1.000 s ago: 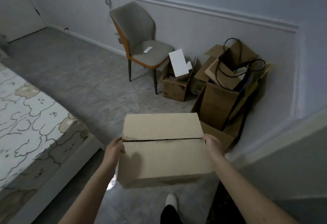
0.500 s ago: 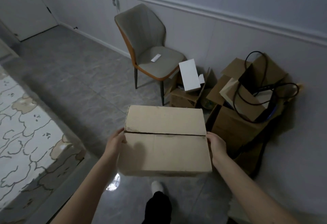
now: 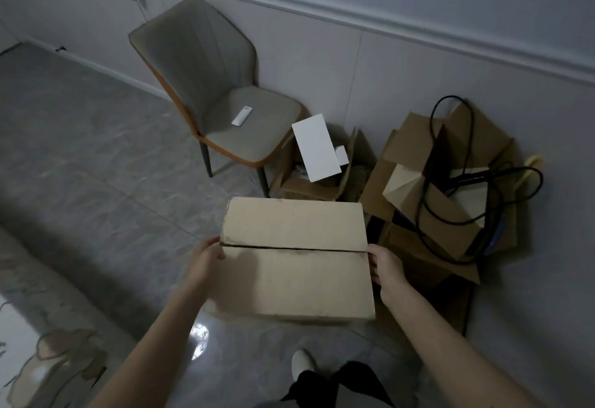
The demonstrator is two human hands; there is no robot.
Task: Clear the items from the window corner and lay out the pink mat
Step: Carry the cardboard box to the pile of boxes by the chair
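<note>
I carry a closed brown cardboard box (image 3: 294,259) in front of me, above the grey tiled floor. My left hand (image 3: 206,258) grips its left side and my right hand (image 3: 384,267) grips its right side, fingers curled under the edges. Just beyond the box, against the wall, lies a heap of opened cardboard boxes (image 3: 444,201) with a black cable (image 3: 457,182) looped over them. A smaller open carton (image 3: 309,185) with a white box (image 3: 317,148) sticking out stands beside the heap. No pink mat is in view.
A grey chair with orange trim (image 3: 222,108) stands by the wall, a white remote (image 3: 241,116) on its seat. A bed edge with a patterned cover (image 3: 38,359) is at the lower left. My foot (image 3: 301,362) is below the box.
I have stepped closer to the wall with the box. The heap of cartons and the chair now sit nearer and larger in view, and the bed has slid out to the lower left.
</note>
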